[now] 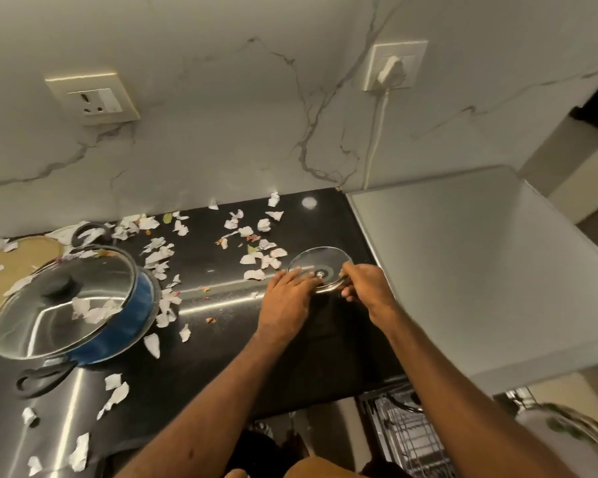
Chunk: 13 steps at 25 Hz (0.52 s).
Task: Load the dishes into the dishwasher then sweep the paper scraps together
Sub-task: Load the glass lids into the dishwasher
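Both forearms stretch out over the black bench (221,357) to a small glass lid (320,260) lying flat near its right end. The right grip (368,288) curls its fingers round the lid's near rim. The left grip (285,298) lies flat, straight fingers resting on the glass. Torn paper scraps (256,258) litter the bench just left of the lid, as far as a lidded blue pot (118,336). A wire dishwasher rack (408,432) shows below the bench edge, with a veined marble wall (221,132) behind.
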{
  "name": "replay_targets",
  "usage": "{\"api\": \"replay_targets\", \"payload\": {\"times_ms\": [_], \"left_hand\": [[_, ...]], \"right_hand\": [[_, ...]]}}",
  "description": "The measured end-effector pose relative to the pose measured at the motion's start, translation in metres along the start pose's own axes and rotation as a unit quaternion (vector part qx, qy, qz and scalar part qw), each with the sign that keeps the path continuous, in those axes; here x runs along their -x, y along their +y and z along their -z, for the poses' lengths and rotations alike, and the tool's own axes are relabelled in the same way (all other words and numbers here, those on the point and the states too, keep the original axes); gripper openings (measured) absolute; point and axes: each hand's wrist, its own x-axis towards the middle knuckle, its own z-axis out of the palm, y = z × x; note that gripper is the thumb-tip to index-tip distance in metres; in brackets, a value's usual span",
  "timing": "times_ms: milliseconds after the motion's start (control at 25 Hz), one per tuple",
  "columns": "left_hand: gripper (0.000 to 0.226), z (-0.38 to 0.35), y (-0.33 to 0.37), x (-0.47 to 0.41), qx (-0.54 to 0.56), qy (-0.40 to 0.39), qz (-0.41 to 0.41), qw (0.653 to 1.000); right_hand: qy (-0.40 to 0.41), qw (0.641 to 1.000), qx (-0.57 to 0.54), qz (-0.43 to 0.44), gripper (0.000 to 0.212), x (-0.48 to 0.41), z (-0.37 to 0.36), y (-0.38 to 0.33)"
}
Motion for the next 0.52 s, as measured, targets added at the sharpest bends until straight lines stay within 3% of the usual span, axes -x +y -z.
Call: {"api": "replay_targets", "payload": {"times_ms": [200,520], "left_hand": [[0.034,-0.015,0.071,-0.002,0.042,0.028,-0.081,0.995],[0.035,-0.048,0.217,0.014,0.096,0.032,-0.148,0.984]], "right_hand": [[0.046,0.999,-0.003,0.029,0.032,0.023,0.081,0.010],[0.133,0.988,-0.062,0.049,0.037,0.071,0.223,0.059]]}}
